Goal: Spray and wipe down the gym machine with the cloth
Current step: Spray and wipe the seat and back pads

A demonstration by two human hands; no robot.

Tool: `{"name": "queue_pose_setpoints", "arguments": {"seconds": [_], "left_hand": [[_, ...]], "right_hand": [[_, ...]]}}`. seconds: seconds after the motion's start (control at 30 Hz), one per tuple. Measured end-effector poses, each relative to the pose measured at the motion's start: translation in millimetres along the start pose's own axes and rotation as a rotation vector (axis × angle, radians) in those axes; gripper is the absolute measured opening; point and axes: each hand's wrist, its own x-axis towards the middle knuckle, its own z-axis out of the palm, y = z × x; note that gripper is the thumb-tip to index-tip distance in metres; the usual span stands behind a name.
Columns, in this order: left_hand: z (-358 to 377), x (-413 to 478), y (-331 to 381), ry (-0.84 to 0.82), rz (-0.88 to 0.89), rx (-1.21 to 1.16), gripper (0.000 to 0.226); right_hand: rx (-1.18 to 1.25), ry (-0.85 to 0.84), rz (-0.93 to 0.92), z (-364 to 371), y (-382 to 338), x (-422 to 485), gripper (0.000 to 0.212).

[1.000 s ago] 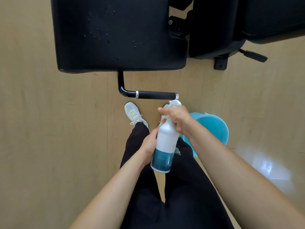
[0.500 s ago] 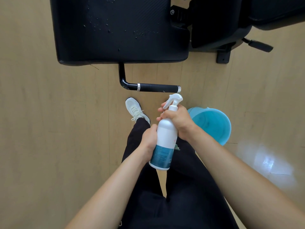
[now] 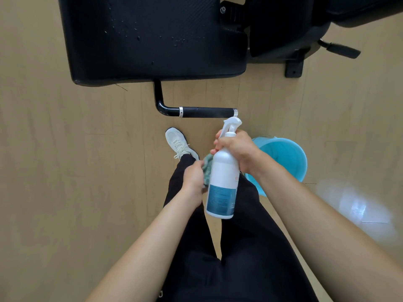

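While the pale wooden floor (image 3: pixel 65 192) fills the view from above, the gym machine's black seat pad (image 3: pixel 152 35) sits big at the top, its surface dotted with spray droplets. Below it stand the person's legs in black trousers (image 3: pixel 250 247). To the right, on the floor, there's a turquoise bucket (image 3: pixel 287 158), partly hidden behind the right forearm. Centre frame, the white spray bottle (image 3: pixel 222 182) with its teal label is held upright, nozzle up near the tip of the machine's black grip handle (image 3: pixel 207 112). The right hand (image 3: pixel 236 150) is wrapped round the bottle's neck, fingers by the trigger. The left hand (image 3: pixel 194 176) sits just beside the bottle's left side, fingers curled on the cloth. A white sneaker (image 3: pixel 177 141) points up at the handle. And the grey-green cloth (image 3: pixel 207 168) is bunched between left hand and bottle, touching both.
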Motion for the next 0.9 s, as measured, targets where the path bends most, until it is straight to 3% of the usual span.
{"name": "queue_pose_setpoints", "arguments": {"seconds": [0.1, 0.17, 0.3, 0.4, 0.47, 0.6, 0.67, 0.9], "left_hand": [[1.0, 9.1, 20.9, 0.031, 0.053, -0.193, 0.028], [3.5, 10.7, 38.1, 0.060, 0.204, -0.223, 0.027], [5.5, 12.9, 66.0, 0.153, 0.857, 0.246, 0.025], [-1.2, 30.1, 89.0, 0.324, 1.353, 0.654, 0.034], [-3.8, 46.2, 110.7, 0.382, 1.538, 0.891, 0.035], [0.8, 80.8, 132.7, 0.383, 1.354, 1.528, 0.057], [11.5, 89.1, 136.1, 0.412, 1.372, 1.716, 0.060], [88.2, 106.2, 129.3, 0.249, 1.230, 2.033, 0.023]], "right_hand": [[-0.020, 0.050, -0.024, -15.0, -2.1, -2.3, 0.027], [-0.035, 0.030, -0.033, -26.5, -2.2, -4.9, 0.031], [-0.088, 0.013, -0.035, -42.3, 1.6, -4.5, 0.046], [-0.134, 0.046, -0.058, -45.9, 7.2, -3.4, 0.045], [-0.142, 0.056, -0.068, -47.4, 9.9, -3.6, 0.044], [-0.119, 0.079, -0.053, -51.2, 12.7, -3.5, 0.042], [-0.107, 0.091, -0.047, -54.2, 14.1, -2.3, 0.041], [-0.142, 0.255, -0.104, -68.2, 16.3, 2.9, 0.034]]}}
